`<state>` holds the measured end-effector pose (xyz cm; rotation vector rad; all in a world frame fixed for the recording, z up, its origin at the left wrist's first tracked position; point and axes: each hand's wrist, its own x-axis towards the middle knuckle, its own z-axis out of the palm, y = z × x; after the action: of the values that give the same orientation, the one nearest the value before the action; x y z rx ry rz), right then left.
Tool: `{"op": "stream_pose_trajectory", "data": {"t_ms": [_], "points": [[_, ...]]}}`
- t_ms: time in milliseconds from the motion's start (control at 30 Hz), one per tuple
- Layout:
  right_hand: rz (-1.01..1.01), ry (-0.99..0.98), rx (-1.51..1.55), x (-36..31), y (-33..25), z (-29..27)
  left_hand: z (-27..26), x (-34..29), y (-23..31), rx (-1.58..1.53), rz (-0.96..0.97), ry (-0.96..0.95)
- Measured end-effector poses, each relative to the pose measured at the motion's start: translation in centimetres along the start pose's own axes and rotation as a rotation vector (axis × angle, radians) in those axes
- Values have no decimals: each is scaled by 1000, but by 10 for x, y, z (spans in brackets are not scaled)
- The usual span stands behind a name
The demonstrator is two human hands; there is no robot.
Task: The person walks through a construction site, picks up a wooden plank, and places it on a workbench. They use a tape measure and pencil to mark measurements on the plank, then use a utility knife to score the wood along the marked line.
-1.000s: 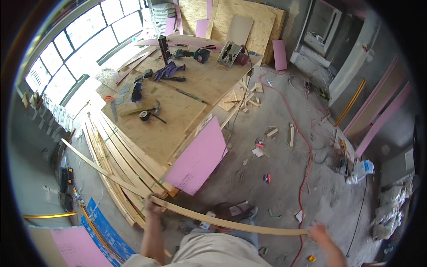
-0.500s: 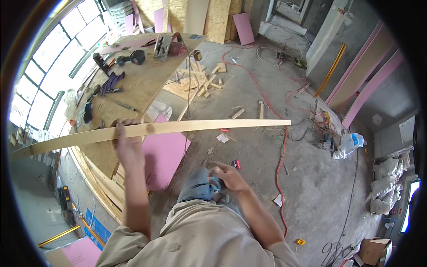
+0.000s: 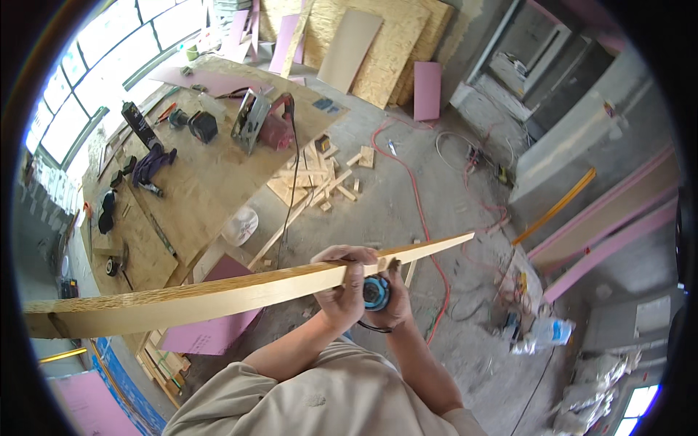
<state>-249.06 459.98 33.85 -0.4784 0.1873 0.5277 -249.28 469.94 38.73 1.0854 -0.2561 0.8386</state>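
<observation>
A long pale wooden board (image 3: 218, 298) stretches across in front of me, its near end large at the left, its far end narrowing at the right. My left hand (image 3: 339, 296) is closed around it near the middle, thumb on the near face and fingers over the top. Just right of it, my right hand (image 3: 397, 308) grips a round blue and black tape measure (image 3: 375, 292) against the board's lower side, and its fingertips reach up to the wood. A dark strap hangs below the tape measure. Whether any blade is pulled out cannot be seen.
A plywood-topped worktable (image 3: 203, 211) at the left bears a circular saw (image 3: 251, 122), a cordless drill (image 3: 200, 126) and dark purple gloves (image 3: 151, 166). Wood offcuts (image 3: 313, 178) lie beside it. A red hose (image 3: 416, 190) crosses the concrete floor. Below the board sits a pink foam sheet (image 3: 207, 336).
My right hand has come up from my hip to the board, with the tape measure in it. My left hand and the board have moved right and nearer, and the view has turned.
</observation>
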Motion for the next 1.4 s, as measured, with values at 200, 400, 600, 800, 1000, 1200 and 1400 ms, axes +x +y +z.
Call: {"op": "stream_pose_trajectory", "data": {"t_ms": [200,400,600,800,1000,1200,1400], "points": [[-95,-81,104,122,-129,19,42,130,-76,440,77,-542],[-17,198,25,249,-256,-65,-55,172,-95,-365,-814,-195],[90,276,-167,388,-350,-213,-62,187,-126,-501,-154,-96],[99,215,-367,522,-494,-230,46,196,-250,-220,-407,576],[7,40,-625,694,-627,-115,126,254,-325,-128,-569,643],[240,-96,-556,806,-605,-79,124,328,-457,-414,-426,968],[604,77,-687,899,-580,-144,83,446,-571,-518,-191,980]]}}
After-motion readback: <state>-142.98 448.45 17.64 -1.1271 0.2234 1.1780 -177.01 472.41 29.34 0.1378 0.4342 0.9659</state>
